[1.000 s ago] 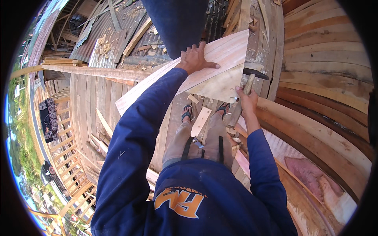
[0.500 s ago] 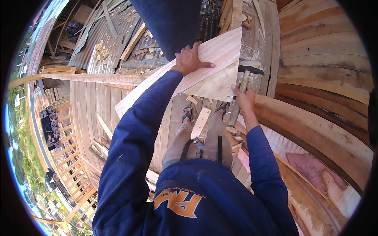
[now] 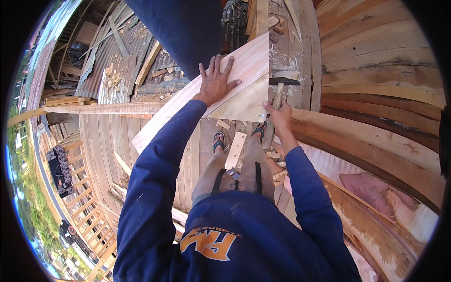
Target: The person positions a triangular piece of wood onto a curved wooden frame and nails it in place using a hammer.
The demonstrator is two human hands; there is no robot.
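My left hand (image 3: 215, 81) lies flat with fingers spread on a pale pinkish board (image 3: 178, 105), which slants from lower left to upper right in front of me. A yellowish triangular part (image 3: 244, 101) shows along the board's near right side; whether it is a separate piece I cannot tell. My right hand (image 3: 280, 114) is wrapped round the wooden handle of a hammer (image 3: 284, 82), just beside the board's right edge. The hammer's dark head points away from me, over the planks past the board.
Stacked curved planks (image 3: 376, 70) rise on the right. A long horizontal beam (image 3: 103, 108) runs left. Wood scraps lie near my sandalled feet (image 3: 219, 141). A corrugated metal roof (image 3: 120, 73) with offcuts is at the far left, a slatted wooden railing (image 3: 84, 188) nearer.
My left hand's fingers have spread wider on the board. The right hand still grips the hammer beside the board's edge. The whole view has shifted slightly.
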